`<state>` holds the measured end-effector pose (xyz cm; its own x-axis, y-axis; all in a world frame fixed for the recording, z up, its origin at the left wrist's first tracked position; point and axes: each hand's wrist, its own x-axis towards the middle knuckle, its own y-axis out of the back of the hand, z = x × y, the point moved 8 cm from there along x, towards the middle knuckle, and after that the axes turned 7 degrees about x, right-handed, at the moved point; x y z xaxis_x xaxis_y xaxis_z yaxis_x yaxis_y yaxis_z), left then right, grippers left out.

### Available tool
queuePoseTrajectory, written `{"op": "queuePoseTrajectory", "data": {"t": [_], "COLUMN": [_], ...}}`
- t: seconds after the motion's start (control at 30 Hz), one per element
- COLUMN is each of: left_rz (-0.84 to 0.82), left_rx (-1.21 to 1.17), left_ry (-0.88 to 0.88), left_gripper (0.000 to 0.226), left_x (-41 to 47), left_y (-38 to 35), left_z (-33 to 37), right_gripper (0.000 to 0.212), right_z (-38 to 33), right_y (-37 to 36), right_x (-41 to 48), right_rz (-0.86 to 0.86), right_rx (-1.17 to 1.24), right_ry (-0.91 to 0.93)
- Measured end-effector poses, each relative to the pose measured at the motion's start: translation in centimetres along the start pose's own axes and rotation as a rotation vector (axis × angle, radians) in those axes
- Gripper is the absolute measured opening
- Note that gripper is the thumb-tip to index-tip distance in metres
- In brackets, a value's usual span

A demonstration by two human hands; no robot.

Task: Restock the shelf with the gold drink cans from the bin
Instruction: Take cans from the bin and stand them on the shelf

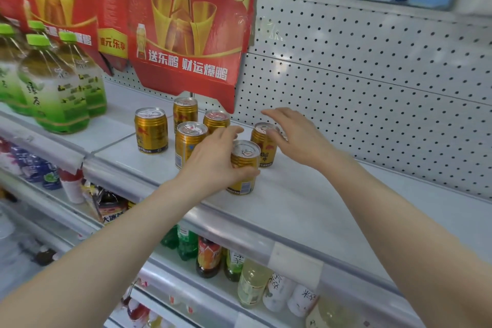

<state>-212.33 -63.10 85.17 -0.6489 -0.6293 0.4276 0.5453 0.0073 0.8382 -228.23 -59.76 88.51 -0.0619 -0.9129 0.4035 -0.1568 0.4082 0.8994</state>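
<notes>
6 gold cans (151,130) stand upright on the white shelf (306,208), grouped below a red cardboard sign (186,34) that hangs in front of the pegboard wall (372,74). The left hand (215,160) grips the front can (246,150), the one nearest the shelf edge. Its thumb curls across the can's near side and its fingers reach round behind. This can's base rests on the shelf.

Just behind it and to the right stands the rear right can (266,153). The right hand (300,136) hovers over it with fingers straight and spread, holding nothing. Its thumb lies over that can's lid, but I cannot tell whether it touches.

The other 4 cans stand to the left in a loose cluster, 1 of them partly hidden behind the left hand. Further left on the same shelf stand big green-capped tea bottles (53,93). Smaller drink bottles (209,258) fill the shelf below.
</notes>
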Motion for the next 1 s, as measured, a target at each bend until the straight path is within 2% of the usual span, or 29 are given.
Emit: {"op": "queuePoseTrajectory", "data": {"t": [0.23,0.57,0.77,1.0], "left_rz": [0.078,0.13,0.096,-0.04], "left_rx": [0.167,0.332,0.263,0.133], "left_ry": [-0.161,-0.462,-0.587,-0.695], "left_gripper": [0.066,0.06,0.051,0.045], "left_x": [-2.2,-12.2,-19.3,-29.2], "left_y": [3.7,5.6,3.1,-5.1], "left_z": [1.7,6.8,10.4,14.6], "right_gripper": [0.048,0.048,0.048,0.049], "right_z": [-1.9,-8.0,-10.6,-10.8], "right_y": [3.8,7.1,6.8,3.5], "right_x": [-5.9,-20.4,-31.9,-47.0], "right_rz": [0.088,0.102,0.103,0.028], "right_rx": [-0.149,-0.304,-0.341,-0.303], "right_ry": [-0.02,-0.12,-0.209,-0.355]}}
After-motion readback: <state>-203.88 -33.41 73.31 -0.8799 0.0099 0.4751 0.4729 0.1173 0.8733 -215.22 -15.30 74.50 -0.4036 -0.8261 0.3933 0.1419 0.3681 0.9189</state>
